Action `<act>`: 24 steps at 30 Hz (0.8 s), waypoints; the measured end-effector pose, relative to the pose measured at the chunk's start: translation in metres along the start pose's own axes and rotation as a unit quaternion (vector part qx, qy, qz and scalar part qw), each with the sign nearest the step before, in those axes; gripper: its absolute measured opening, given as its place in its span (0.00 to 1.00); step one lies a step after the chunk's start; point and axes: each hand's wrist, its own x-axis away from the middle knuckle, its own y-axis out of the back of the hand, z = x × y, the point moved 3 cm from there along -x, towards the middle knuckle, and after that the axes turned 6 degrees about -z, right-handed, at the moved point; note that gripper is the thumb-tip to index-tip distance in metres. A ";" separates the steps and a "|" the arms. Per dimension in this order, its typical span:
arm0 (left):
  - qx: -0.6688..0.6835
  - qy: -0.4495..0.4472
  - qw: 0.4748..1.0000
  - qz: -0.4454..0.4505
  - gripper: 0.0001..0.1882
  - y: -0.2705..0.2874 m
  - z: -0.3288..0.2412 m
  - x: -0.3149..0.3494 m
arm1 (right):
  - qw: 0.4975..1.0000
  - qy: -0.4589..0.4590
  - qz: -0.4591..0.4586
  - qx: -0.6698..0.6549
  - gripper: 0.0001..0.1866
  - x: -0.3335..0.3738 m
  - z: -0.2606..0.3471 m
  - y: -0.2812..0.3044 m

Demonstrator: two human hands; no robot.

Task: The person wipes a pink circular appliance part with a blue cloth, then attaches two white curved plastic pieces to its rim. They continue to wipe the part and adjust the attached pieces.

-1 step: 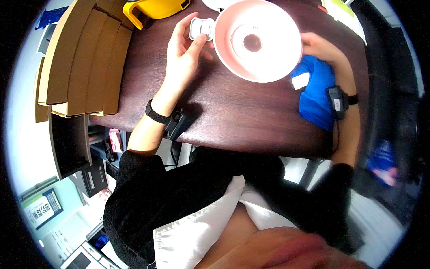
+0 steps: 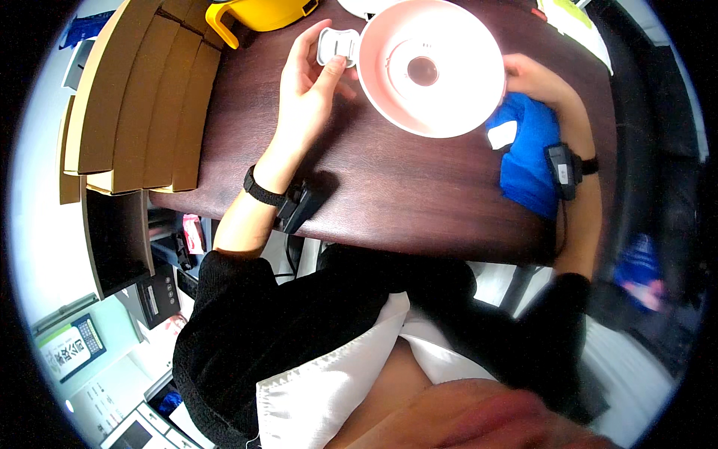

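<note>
A round, pale pink bowl-like pot (image 2: pixel 467 97) with a dark circle in the middle of its bottom faces up at the far middle of the table. On its left side sticks out a short grey-white handle (image 2: pixel 338 41). My left hand (image 2: pixel 308 93) grips this handle, with the thumb pressed on its top and the fingers curled beneath. At the pot's right side, my right hand (image 2: pixel 535 78) is against the wall; its fingertips are hidden behind the pot. A blue cloth (image 2: pixel 529 179) with a white patch lies beside my right forearm.
Brown cardboard boxes (image 2: pixel 146 112) stand along the left edge of the dark wooden table (image 2: pixel 389 194). A yellow container with a handle (image 2: pixel 269 13) is at the far left. Part of a white object (image 2: pixel 363 7) shows behind the pot. A white-and-yellow item (image 2: pixel 572 26) lies far right.
</note>
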 end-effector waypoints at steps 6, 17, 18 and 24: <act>-0.009 -0.018 1.000 -0.006 0.25 -0.001 0.006 -0.004 | 1.000 0.000 -0.005 0.013 0.15 0.004 -0.004 0.006; -0.062 0.008 0.996 -0.069 0.23 0.008 0.010 -0.011 | 0.989 -0.013 0.022 -0.145 0.11 0.009 -0.017 0.011; -0.061 0.009 0.996 -0.072 0.23 0.008 0.011 -0.011 | 0.988 -0.010 0.019 -0.154 0.11 0.009 -0.016 0.010; -0.056 0.009 0.996 -0.076 0.23 0.009 0.014 -0.010 | 0.979 0.003 0.004 -0.205 0.12 0.011 -0.015 0.008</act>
